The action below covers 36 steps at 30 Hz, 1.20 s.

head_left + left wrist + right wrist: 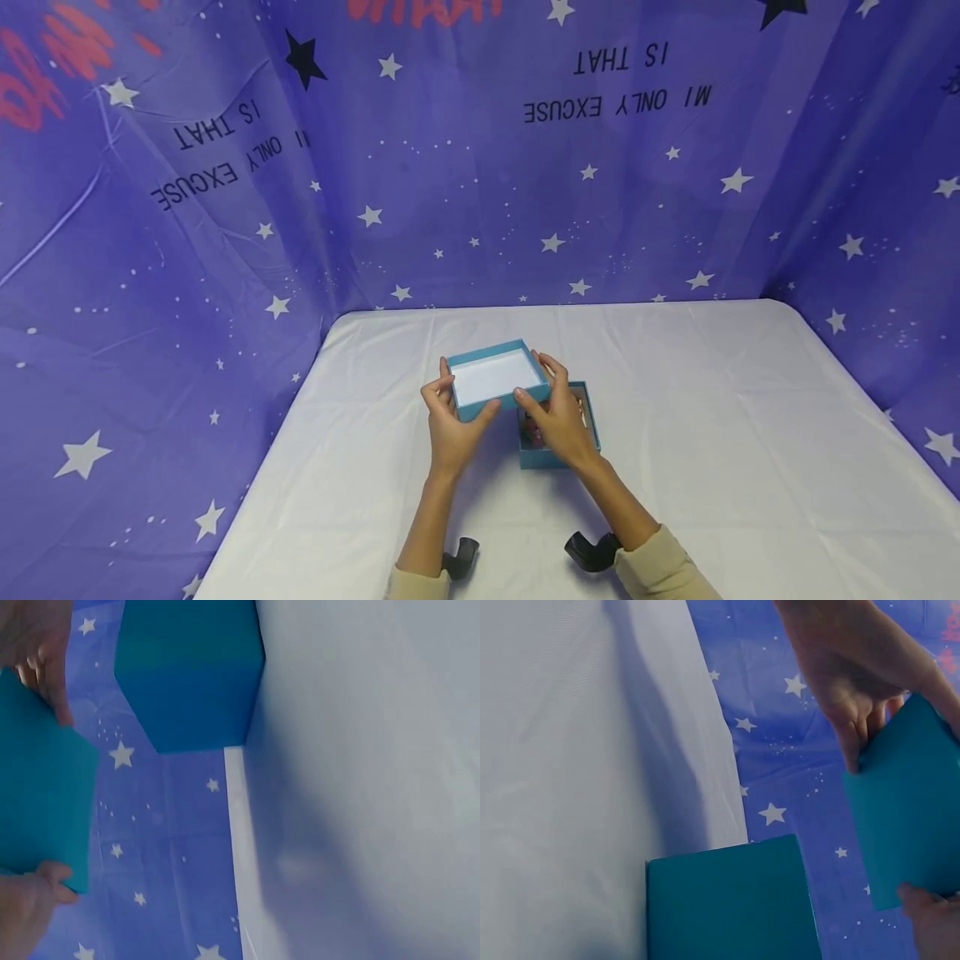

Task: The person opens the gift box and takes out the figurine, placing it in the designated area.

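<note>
Both hands hold a shallow blue box lid (497, 377) up over the table, its white inside facing the head camera. The left hand (453, 437) grips its left end, thumb along the near edge and fingers round the side. At the right end, the right hand (558, 417) pinches it between thumb and fingers. Below and to the right, a deeper blue box (558, 458) stands on the table, with colourful contents partly hidden by the right hand and wrist. In both wrist views, the lid's plain outer face (45, 787) and the box's side (727, 900) show.
A white cloth covers the table (712, 417). Purple curtains (465, 183) with stars and lettering hang at the back and both sides. Black curved pieces (592, 552) sit beside the wrists, near beige sleeves (663, 567).
</note>
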Tool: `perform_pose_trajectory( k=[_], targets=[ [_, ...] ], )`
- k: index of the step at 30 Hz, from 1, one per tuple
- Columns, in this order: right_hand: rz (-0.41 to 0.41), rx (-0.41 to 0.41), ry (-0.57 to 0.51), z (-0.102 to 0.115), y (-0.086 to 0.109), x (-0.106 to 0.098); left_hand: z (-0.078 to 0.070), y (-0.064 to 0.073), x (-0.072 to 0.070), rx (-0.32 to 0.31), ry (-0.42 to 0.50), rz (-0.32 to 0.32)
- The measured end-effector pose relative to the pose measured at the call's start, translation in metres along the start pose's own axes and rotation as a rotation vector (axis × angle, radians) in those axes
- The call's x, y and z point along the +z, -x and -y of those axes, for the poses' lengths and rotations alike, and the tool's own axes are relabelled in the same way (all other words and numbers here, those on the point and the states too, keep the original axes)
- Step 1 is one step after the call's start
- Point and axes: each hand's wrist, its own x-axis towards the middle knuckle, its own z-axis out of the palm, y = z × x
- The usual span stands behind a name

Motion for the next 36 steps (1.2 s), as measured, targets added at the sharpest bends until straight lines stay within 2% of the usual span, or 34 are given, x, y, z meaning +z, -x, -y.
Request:
perform_pose_trajectory(
  k=[4,8,15,19,23,28,31,35,36],
  targets=[
    [0.064,0.038,0.077,-0.004,0.003,0.001,0.006,0.0,-0.012,0.008,0.049,0.067],
    [0.091,0.003,0.091,-0.006,0.003,0.005,0.012,0.0,-0.026,-0.001,0.055,0.132],
    [0.102,-0.075,0.074,-0.01,0.005,0.02,0.037,-0.001,-0.054,-0.109,0.168,0.264],
    [0.106,-0.102,0.086,-0.013,0.008,0.032,0.047,-0.001,-0.069,-0.157,0.189,0.328],
    [0.109,-0.09,0.107,-0.017,0.014,0.047,0.05,-0.003,-0.085,-0.191,0.147,0.379],
    [0.133,-0.071,0.095,-0.023,0.021,0.066,0.041,-0.003,-0.099,-0.236,0.025,0.414],
    [0.143,-0.048,0.103,-0.028,0.026,0.074,0.053,0.0,-0.105,-0.252,-0.007,0.429],
    [0.156,0.007,0.126,-0.037,0.03,0.08,0.077,0.005,-0.109,-0.267,-0.032,0.436],
    [0.155,0.02,0.133,-0.039,0.031,0.081,0.078,0.005,-0.109,-0.277,-0.049,0.441]
  ],
)
